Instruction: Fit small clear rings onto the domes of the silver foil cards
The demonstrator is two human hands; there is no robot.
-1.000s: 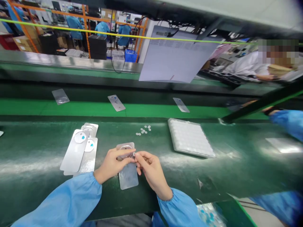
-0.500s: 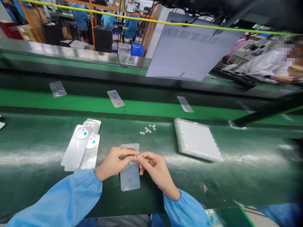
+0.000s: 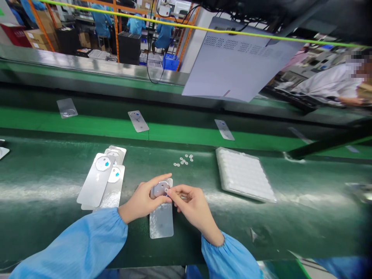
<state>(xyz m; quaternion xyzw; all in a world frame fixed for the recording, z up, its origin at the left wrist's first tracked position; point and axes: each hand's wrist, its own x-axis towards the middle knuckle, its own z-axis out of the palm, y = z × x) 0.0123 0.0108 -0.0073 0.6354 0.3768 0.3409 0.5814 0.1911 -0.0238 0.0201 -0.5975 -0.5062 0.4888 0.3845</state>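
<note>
A thin silvery rectangular plate (image 3: 161, 224) with a rounded cutout or disc near its far end lies on the green bench in front of me. My left hand (image 3: 145, 197) rests over its left side, thumb and index finger spread apart on either side of the round area. In a pinch of thumb and index finger, my right hand (image 3: 186, 201) holds a small white ring (image 3: 166, 190) just above the plate's right edge. Several matching white rings (image 3: 183, 161) lie loose behind the hands. To the left is a pile of similar plates (image 3: 94, 186) with white discs and blue marks.
A clear-wrapped tray of white pieces (image 3: 245, 174) sits to the right. Several plates lie on the bright green conveyor belt (image 3: 174, 133) beyond the bench. A grey panel (image 3: 229, 66) hangs above it, and a person's white sleeve (image 3: 322, 83) shows at far right.
My left index finger has lifted away from its thumb, uncovering the round area of the plate. The ring now sits in the right hand's pinch alone. Plates on the belt have shifted slightly left.
</note>
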